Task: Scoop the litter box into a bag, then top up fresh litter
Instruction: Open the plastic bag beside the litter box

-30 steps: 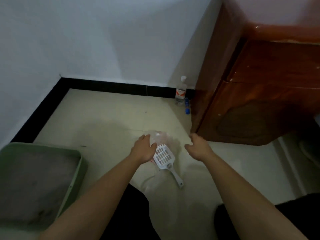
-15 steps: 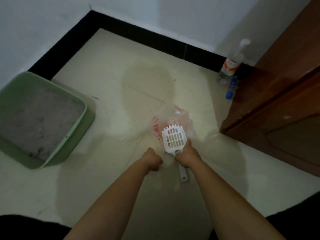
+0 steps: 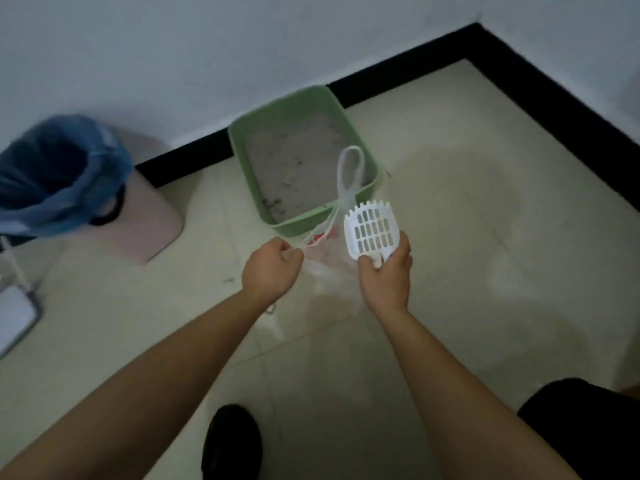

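Two items up off the floor: gripping the scoop (image 3: 372, 230) in the right hand (image 3: 384, 277), pinching the bag (image 3: 327, 271) in the left hand (image 3: 272, 268), swung round to just short of the litter box (image 3: 289, 224). Ready to start scooping, probably.

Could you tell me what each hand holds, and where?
Left hand grips the plastic bag near its handles; right hand holds the scoop by its handle.

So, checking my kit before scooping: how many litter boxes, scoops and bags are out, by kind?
Litter box: 1
Scoop: 1
Bags: 2, the clear bag and the blue bin bag
Total: 4
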The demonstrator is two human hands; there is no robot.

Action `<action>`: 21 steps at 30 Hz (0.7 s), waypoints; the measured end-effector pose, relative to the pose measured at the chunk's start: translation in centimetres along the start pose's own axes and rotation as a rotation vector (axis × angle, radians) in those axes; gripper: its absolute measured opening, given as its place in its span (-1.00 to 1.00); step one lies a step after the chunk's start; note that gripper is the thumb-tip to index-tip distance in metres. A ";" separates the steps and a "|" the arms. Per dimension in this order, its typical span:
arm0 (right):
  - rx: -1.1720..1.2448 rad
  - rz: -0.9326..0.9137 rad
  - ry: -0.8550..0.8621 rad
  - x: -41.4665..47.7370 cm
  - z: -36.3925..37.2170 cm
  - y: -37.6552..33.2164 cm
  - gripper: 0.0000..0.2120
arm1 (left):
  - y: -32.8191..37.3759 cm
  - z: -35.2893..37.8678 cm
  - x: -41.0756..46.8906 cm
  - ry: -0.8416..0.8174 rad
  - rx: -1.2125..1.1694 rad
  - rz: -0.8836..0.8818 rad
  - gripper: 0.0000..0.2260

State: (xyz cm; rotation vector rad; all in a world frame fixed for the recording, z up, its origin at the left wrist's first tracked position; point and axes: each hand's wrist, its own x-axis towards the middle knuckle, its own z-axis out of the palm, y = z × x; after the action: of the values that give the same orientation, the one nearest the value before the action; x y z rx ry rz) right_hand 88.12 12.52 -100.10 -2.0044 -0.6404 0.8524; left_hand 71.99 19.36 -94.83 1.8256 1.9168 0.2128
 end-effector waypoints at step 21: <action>-0.600 -0.271 -0.394 -2.4 18.4 4.2 -0.14 | -25.8 -2.8 2.1 0.375 -0.736 -0.473 -0.79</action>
State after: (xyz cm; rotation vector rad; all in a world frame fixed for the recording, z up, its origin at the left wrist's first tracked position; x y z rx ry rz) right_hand 73.06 17.91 -110.46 -2.1989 -1.5022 0.9724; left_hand 47.57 19.51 -103.97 0.8697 2.0554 0.9961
